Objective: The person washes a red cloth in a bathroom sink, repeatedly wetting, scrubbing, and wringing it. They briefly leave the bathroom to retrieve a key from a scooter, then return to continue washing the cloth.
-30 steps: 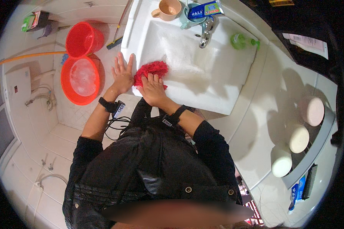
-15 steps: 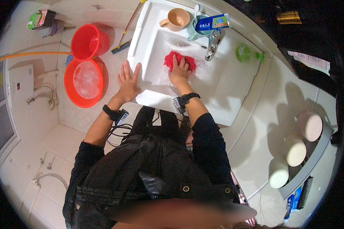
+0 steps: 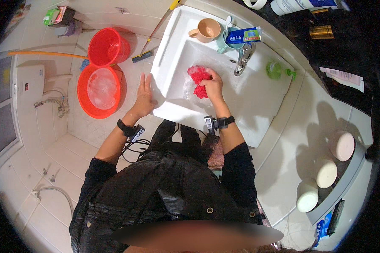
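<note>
The right hand (image 3: pixel 212 86) squeezes the red cloth (image 3: pixel 197 79) inside the white sink (image 3: pixel 257 101), moved nearer the tap (image 3: pixel 243 59). The bunched cloth points nowhere clear. The left hand (image 3: pixel 144 98) lies flat, holding nothing, on the sink's edge.

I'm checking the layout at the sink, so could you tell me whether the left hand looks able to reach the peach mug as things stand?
Probably yes. The left hand rests flat on the sink's left rim, holding nothing, and the peach mug stands on the back ledge, with only bare rim and open basin between. The right hand, on the red cloth, lies off that path.
</note>
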`<state>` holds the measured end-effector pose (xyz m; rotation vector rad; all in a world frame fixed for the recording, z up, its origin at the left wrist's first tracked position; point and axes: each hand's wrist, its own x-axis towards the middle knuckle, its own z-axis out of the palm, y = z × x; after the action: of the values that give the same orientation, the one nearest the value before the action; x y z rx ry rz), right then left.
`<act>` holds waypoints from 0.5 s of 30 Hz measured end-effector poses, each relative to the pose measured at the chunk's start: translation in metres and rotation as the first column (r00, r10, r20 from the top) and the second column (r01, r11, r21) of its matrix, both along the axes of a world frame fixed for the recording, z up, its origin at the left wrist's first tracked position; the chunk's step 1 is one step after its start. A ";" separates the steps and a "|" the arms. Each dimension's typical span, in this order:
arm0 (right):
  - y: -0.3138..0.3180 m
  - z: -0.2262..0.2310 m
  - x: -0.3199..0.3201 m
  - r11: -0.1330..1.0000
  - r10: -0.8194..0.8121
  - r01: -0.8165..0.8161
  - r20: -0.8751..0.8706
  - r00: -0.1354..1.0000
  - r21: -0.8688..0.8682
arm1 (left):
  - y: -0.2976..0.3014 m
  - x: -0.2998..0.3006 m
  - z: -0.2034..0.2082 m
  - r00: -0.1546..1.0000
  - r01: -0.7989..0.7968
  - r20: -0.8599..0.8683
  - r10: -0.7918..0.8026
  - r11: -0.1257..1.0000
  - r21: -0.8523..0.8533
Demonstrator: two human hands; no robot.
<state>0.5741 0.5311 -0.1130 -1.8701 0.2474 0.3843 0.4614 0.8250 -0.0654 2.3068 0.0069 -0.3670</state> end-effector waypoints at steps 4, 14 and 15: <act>0.034 0.047 0.002 0.985 -0.036 0.009 0.153 0.988 0.173 | 0.003 -0.009 -0.017 1.000 -0.020 0.011 0.020 1.000 -0.009; 0.110 0.051 -0.014 0.915 0.351 -0.313 0.120 0.928 -0.254 | 0.001 -0.007 -0.021 0.997 -0.028 -0.077 0.029 0.999 0.021; 0.108 0.050 -0.023 0.906 0.375 -0.340 0.105 0.921 -0.251 | 0.000 -0.007 -0.021 0.998 -0.025 -0.063 0.027 0.999 0.030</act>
<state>0.5510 0.6392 -0.0627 -2.1661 -0.1693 0.4766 0.4544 0.8251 -0.0861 2.3211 0.0749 -0.4296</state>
